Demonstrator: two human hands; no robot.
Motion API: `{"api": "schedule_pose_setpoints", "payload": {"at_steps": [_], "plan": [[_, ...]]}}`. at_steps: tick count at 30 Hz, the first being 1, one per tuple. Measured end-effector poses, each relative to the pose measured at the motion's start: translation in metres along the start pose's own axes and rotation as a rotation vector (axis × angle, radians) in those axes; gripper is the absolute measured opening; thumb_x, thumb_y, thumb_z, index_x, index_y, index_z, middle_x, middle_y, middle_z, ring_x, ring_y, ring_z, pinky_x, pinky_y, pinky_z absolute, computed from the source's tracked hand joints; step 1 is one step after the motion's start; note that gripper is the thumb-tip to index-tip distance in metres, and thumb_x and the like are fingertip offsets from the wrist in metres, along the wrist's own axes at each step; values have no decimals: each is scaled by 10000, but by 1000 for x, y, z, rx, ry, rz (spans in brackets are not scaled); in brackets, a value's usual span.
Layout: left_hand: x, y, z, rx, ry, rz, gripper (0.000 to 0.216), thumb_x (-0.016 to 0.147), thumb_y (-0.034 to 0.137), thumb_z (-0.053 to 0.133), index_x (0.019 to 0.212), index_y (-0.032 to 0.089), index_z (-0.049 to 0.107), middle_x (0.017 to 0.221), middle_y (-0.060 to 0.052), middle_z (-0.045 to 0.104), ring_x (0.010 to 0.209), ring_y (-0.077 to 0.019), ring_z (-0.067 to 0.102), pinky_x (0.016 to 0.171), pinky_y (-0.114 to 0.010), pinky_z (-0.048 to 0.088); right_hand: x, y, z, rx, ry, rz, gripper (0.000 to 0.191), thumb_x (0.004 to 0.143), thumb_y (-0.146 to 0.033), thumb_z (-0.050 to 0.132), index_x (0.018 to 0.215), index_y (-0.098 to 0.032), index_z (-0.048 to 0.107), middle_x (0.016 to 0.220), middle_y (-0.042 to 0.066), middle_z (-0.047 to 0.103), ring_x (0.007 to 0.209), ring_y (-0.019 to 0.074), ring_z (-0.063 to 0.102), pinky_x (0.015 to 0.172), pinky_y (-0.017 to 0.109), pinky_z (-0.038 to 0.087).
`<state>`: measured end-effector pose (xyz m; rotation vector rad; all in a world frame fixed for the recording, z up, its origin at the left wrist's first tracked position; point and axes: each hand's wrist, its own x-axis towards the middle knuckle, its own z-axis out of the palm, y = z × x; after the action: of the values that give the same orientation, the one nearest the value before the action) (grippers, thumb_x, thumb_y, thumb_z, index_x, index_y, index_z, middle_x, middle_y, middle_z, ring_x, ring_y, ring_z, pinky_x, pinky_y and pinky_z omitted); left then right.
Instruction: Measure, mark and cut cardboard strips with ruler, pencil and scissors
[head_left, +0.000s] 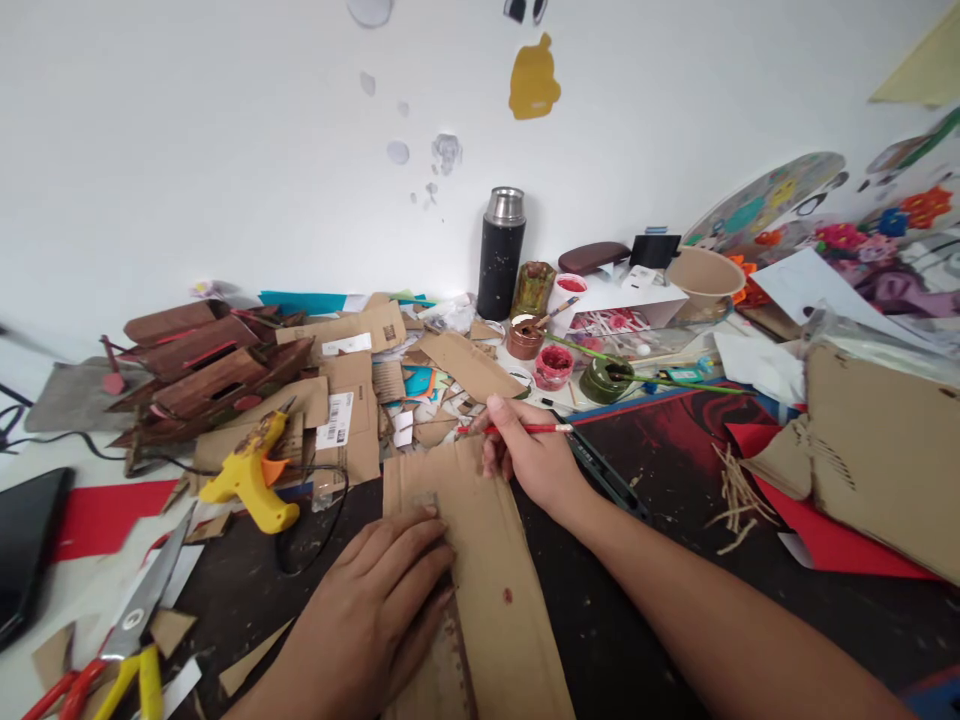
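Note:
A strip of brown cardboard (495, 540) lies lengthwise in front of me, with a small dark red spot on it. My left hand (382, 590) rests flat on its left part, fingers stretched out, pressing on a ruler (455, 665). Most of the ruler is hidden under that hand; one end shows past the fingertips. At the strip's far right edge, my right hand (532, 450) is closed around a red pencil (551, 428). The pencil lies nearly level, its tip pointing left above the cardboard's far end.
Left are a yellow glue gun (259, 475), scissors (135, 620) and brown model boats (217, 360). Cardboard scraps (457, 365) heap behind the strip. Paint jars (553, 368) and a black flask (501, 255) stand at the back. A cardboard box (885, 440) is right.

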<state>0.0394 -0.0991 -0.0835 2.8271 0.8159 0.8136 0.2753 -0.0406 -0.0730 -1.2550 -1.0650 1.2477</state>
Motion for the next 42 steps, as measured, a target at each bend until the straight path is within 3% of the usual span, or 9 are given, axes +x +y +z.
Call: {"api": "schedule_pose_setpoints", "payload": {"at_steps": [9,19,26,32,37,42], "plan": [[0,0,-2,44,6,19,251,1125,218,498,1233,198,724,1252,-83,819,1186,-272,762,997,-408,636,-1,1,0,-49,-8,-34,677,934,-858,624,801,-199,704,489,-33,589,419,142,612,407,216,388],[-3,-1,0,87,-85,85,381,1089,234,535,1432,140,673,1599,-145,653,1542,-313,554,1143,-457,593,-1,2,2,-50,4,-47,666,942,-840,631,775,-199,697,485,-29,592,429,136,614,403,204,369],[-4,7,-3,306,-80,101,405,1157,312,436,1408,150,710,1407,-126,784,1235,-287,760,1062,-442,584,1,5,0,9,-25,-30,690,906,-886,628,801,-206,683,485,-40,574,420,134,596,390,205,384],[7,5,-1,353,-160,108,482,1164,438,418,1438,159,700,1500,-136,734,1341,-320,714,1083,-477,575,2,8,1,26,-25,-56,673,921,-869,626,803,-209,683,496,-38,579,430,134,603,401,209,390],[19,-6,12,293,-158,39,494,1121,415,508,1510,140,640,1570,-176,674,1405,-353,672,1110,-515,577,5,7,0,56,-14,-46,663,924,-858,625,789,-210,668,484,-44,566,410,131,586,384,213,370],[14,-10,17,175,-131,-36,472,1111,343,527,1541,158,592,1638,-155,616,1502,-338,592,1149,-521,567,5,8,0,70,-34,-41,654,934,-846,621,793,-210,670,485,-48,567,417,123,581,402,208,387]]}}
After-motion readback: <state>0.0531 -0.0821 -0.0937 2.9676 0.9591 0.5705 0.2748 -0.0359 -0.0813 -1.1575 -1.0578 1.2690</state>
